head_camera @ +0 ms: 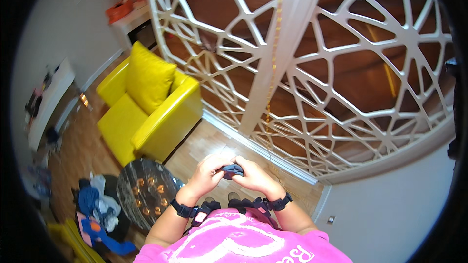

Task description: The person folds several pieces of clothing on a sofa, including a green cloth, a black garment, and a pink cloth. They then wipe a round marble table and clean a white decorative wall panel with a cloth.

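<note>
A small bunched piece of dark blue cloth (233, 170) is pinched between my two hands in front of my body. My left hand (209, 171) grips its left end, with the thumb over the fabric. On the other end, my right hand (253, 174) holds it between thumb and curled fingers. Both hands nearly meet above the wood floor. What kind of garment or item the cloth is cannot be told, as the fingers hide much of it. Each wrist wears a black strap with a small device.
Left of me stands a round dark marble-topped table (128, 190) with gold-coloured lights or reflections. Beyond it is a yellow armchair (175, 124) with a cushion. Clothes (97, 204) lie piled at lower left. A white lattice partition (256, 62) rises ahead, a wall (380, 204) to the right.
</note>
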A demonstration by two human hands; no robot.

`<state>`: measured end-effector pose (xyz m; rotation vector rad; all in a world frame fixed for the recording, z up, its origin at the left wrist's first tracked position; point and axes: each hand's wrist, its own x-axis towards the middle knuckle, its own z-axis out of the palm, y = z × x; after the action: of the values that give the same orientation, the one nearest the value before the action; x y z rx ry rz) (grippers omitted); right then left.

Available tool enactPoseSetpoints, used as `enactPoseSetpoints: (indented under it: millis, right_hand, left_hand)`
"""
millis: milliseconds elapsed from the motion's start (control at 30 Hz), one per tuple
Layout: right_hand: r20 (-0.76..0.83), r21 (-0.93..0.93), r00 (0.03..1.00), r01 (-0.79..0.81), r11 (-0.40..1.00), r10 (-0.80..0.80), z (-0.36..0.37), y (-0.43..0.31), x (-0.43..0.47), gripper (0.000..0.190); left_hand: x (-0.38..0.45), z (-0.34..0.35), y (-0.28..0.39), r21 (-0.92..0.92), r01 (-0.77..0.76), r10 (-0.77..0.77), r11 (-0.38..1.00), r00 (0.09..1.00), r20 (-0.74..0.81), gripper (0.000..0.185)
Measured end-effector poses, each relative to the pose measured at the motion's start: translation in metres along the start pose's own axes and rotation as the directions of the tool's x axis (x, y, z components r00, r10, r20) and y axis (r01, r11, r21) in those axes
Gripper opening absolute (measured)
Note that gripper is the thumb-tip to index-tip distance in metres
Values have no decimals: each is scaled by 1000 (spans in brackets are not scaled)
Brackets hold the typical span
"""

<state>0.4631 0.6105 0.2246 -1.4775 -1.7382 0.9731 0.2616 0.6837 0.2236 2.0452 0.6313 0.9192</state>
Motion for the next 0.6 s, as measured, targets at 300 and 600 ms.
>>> enactPoseSetpoints:
  millis: [300,600]
  right_hand:
    - [-385,297,869,-202,933,310,-46,45,-52,44]
    - [-736,-401,621,-79,913,-270,-192,79,16,58]
  left_hand:
    - [95,78,-7,-141,-162,198,977,933,299,31]
    - [255,134,11,-19,-455,455,891,888,62,38]
